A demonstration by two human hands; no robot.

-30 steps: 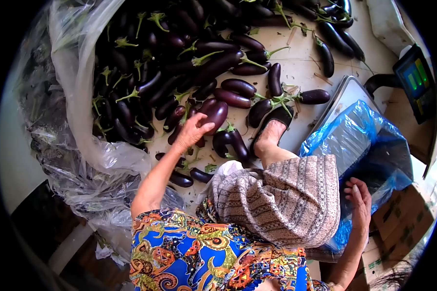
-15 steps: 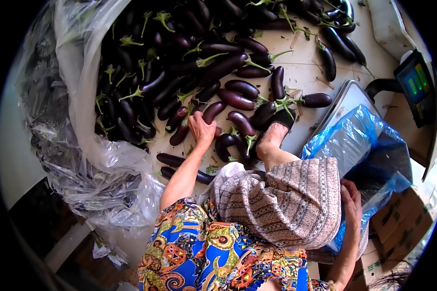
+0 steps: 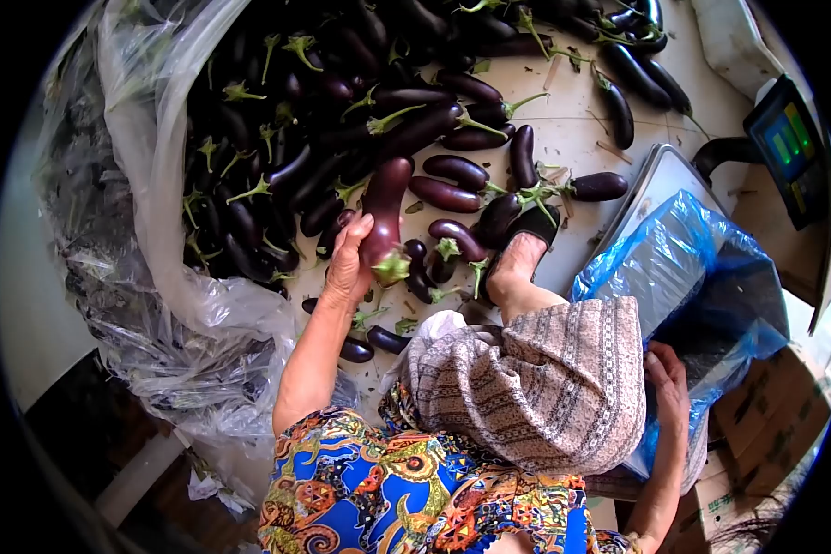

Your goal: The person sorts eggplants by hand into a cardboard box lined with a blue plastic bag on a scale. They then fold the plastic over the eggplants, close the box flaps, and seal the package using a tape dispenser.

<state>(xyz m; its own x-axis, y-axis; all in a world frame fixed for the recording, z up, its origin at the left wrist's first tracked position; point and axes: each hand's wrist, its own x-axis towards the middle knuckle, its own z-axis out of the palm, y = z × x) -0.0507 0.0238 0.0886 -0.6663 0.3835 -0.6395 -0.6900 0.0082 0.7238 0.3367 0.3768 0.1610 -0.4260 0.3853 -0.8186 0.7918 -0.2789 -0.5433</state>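
My left hand is wrapped round a purple eggplant, raised above the floor with its green stem end towards me. Beyond it spreads a large pile of dark eggplants, and several more lie loose around my foot. On the right, my right hand rests at the near edge of a blue plastic bag, its fingers curled beside the patterned cloth on my lap. Whether those fingers pinch the bag's edge is too hidden to tell. The bag gapes open and looks dark inside.
A metal scale platform lies partly under the bag, with a lit display at the right. Clear plastic sheeting lines the pile's left side. Cardboard boxes stand at the lower right. My shoe is among the eggplants.
My left hand has lifted an eggplant from the floor and turned it stem end towards me. My right hand has barely moved.
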